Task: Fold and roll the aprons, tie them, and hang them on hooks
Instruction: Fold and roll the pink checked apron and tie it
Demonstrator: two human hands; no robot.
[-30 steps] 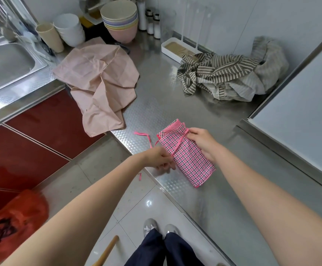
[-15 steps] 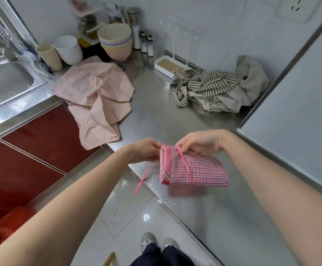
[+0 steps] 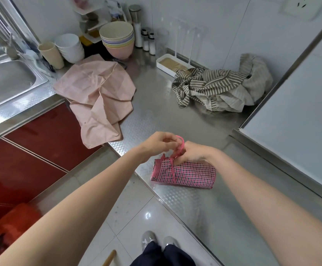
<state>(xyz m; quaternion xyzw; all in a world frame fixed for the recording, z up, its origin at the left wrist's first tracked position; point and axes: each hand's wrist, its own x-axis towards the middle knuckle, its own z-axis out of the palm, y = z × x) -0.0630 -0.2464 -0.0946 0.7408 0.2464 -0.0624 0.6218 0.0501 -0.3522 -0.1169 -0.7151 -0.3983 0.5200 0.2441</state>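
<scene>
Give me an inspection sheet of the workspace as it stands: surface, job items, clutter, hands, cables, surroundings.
Surface: steel counter, bare around the roll.
Job's things: pink checked apron rolled, lying near the counter edge, pink tie wrapped round one end; pale pink apron unfolded, draped over the edge; striped apron crumpled at the back.
Clutter: stacked bowls, white bowls, beige cup, shakers, white tray.
Hands: left hand and right hand both pinch the tie above the roll.
Cables: nothing seen.
Surroundings: sink at left, red cabinet fronts, wall socket; no hooks seen.
</scene>
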